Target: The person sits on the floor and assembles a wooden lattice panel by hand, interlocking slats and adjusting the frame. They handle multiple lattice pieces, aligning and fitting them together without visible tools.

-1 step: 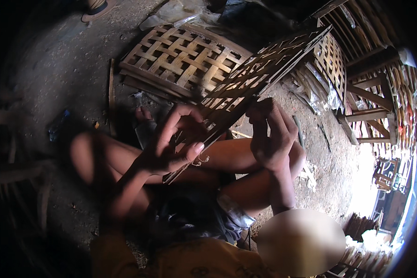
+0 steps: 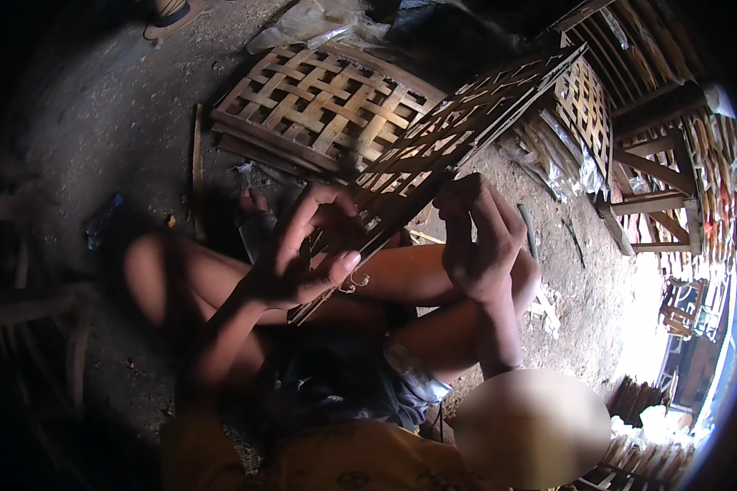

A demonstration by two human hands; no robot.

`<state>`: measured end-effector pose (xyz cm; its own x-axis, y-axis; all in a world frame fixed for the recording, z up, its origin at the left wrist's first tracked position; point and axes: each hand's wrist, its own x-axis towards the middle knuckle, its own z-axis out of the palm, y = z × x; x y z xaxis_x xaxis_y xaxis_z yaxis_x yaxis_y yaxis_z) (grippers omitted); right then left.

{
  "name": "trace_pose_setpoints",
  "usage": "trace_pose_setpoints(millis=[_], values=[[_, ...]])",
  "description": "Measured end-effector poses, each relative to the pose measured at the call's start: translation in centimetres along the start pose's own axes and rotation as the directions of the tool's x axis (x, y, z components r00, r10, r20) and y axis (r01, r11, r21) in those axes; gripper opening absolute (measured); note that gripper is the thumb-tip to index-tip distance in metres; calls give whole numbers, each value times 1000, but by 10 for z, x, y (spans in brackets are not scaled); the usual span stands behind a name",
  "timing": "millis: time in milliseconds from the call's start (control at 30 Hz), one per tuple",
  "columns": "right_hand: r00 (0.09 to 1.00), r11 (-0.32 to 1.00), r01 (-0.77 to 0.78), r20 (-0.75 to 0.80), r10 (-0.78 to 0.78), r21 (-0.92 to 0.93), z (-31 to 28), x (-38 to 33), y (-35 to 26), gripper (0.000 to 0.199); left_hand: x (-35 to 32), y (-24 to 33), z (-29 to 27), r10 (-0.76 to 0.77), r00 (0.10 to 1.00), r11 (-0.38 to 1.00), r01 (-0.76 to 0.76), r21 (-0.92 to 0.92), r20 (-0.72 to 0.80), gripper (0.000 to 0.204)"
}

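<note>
A woven bamboo panel (image 2: 421,155) with an open lattice stands tilted over my crossed legs, rising toward the upper right. My left hand (image 2: 311,250) is closed on its lower end, the thumb lying along the near edge and the fingers curled round behind the lattice. A thin curled strand (image 2: 353,284) hangs from the edge by that thumb. Beside the panel's right edge, my right hand (image 2: 484,233) has its fingertips pressed together in a pinch. Whatever those fingertips hold, if anything, is too small or hidden to make out.
More woven bamboo panels (image 2: 323,98) lie stacked on the dirt floor ahead. Clear plastic sheeting (image 2: 323,23) is bunched behind them. A long bamboo strip (image 2: 197,168) lies at the left. At the right stands a wooden frame (image 2: 651,204), with another lattice panel (image 2: 585,106) near it.
</note>
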<state>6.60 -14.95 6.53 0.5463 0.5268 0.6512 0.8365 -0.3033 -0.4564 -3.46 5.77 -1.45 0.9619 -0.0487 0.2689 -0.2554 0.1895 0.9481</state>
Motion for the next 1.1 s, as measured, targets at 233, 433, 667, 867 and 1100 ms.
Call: trace_pose_setpoints(millis=[233, 433, 667, 867, 1100], values=[[909, 951, 213, 313, -276, 222, 16, -13, -27, 17, 11, -8, -2, -5, 1000, 994, 2, -111, -26, 53], [980, 963, 90, 150, -131, 253, 11, -7, -18, 6, 4, -4, -9, 7, 999, 1000, -8, -13, -39, 50], [940, 928, 167, 229, -252, 333, 20, -18, -20, 25, 9, -8, 2, 20, 1000, 989, -16, -146, 24, 37], [944, 959, 176, 236, -228, 223, 16, -16, -23, 20, 6, -12, 2, 104, 995, 993, -104, -51, -4, 32], [1000, 997, 17, 10, -18, 81, 7, -20, -5, 5, 4, -13, 1, 183, 983, 983, -183, -13, 5, 34]])
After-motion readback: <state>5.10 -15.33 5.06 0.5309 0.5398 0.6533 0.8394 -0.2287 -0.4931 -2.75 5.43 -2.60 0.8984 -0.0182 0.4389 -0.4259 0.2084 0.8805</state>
